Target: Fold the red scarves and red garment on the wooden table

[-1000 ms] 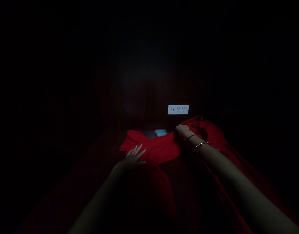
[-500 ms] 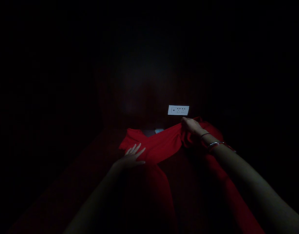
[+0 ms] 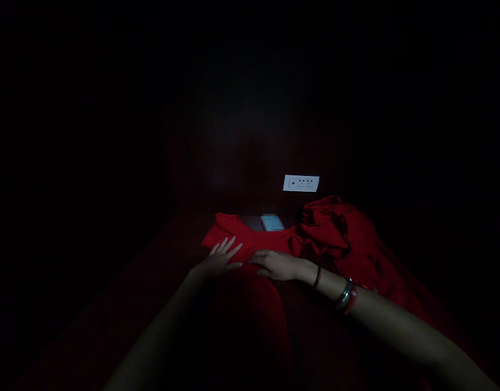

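A red cloth garment [image 3: 266, 307] with what looks like a short sleeve lies over a dark surface. On its left part, just below the sleeve-like end, my left hand [image 3: 217, 263] rests flat with fingers spread. My right hand [image 3: 276, 264] lies on the cloth close beside it, fingers stretched toward the left and slightly bent, pinching nothing that I can see. To the right, more red fabric [image 3: 335, 231] sits bunched in folds, partly behind my right forearm. The lower end of the garment fades into darkness.
A white socket panel [image 3: 301, 183] is on the dark wall behind the cloth. Below it, a small light-blue, blurred-out item [image 3: 272, 222] lies just beyond the garment's far edge. Deep shadow hides most of the surroundings.
My right hand has let go of the cloth at the right and moved left and nearer, beside my left hand. The raised fabric has dropped, uncovering more of the blue item.
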Available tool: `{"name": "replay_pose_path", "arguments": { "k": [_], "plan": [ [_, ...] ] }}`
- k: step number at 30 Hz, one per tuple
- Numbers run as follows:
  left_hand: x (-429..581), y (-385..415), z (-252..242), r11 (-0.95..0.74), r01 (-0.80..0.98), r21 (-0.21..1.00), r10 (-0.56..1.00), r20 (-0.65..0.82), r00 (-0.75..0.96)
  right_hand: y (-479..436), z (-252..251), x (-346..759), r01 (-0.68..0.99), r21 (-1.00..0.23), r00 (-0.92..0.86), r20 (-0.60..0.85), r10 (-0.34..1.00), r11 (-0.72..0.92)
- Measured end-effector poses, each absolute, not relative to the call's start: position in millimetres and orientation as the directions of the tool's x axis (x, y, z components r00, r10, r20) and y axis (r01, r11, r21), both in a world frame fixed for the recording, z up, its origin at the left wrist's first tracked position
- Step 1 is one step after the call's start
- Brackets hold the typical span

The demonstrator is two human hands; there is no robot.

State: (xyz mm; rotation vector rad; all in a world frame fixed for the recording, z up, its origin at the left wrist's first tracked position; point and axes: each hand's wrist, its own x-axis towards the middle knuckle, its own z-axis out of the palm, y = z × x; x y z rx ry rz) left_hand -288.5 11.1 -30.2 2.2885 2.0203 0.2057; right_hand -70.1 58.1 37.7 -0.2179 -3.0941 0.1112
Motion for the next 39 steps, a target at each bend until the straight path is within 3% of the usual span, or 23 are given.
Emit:
{"name": "replay_pose_path", "arguments": {
  "k": [5,9,12,17,21,25,28,30,34,39],
  "plan": [
    [-286,8,-27,-0.110,0.986,0.126,0.994,0.026,0.107,44,10,-57,0.346,-0.120,-0.932,0.067,0.355,0.931],
    [-282,4,-20,-0.156,0.978,0.138,0.986,0.078,0.147,43,7,-51,0.550,-0.394,-0.778,0.078,0.623,0.737],
    [-277,1,-14,-0.218,0.963,0.157,0.975,0.083,0.207,41,-2,-56,0.565,-0.580,-0.689,0.059,0.722,0.587],
    [-270,-6,-7,-0.216,0.957,0.191,0.970,-0.069,0.233,46,-18,-62,0.587,-0.702,-0.516,0.061,0.854,0.404],
    [-270,-9,-6,-0.174,0.962,0.211,0.968,-0.142,0.206,50,-12,-60,0.658,-0.606,-0.569,-0.011,0.822,0.447],
    [-269,-8,-6,-0.212,0.955,0.209,0.969,-0.086,0.233,48,6,-60,0.664,-0.487,-0.672,-0.054,0.739,0.568],
    [-266,-6,-4,-0.218,0.954,0.208,0.972,-0.040,0.231,47,12,-61,0.607,-0.456,-0.683,0.117,0.721,0.650],
    [-264,-6,-5,-0.207,0.960,0.186,0.975,-0.043,0.218,46,9,-60,0.539,-0.367,-0.729,0.249,0.638,0.758],
    [-265,-6,-8,-0.197,0.967,0.162,0.972,-0.100,0.215,48,-11,-55,0.464,-0.174,-0.834,0.244,0.494,0.869],
    [-267,-5,-11,-0.183,0.971,0.155,0.971,-0.128,0.203,60,-18,-55,0.482,-0.256,-0.829,0.176,0.531,0.838]
  ]
}}
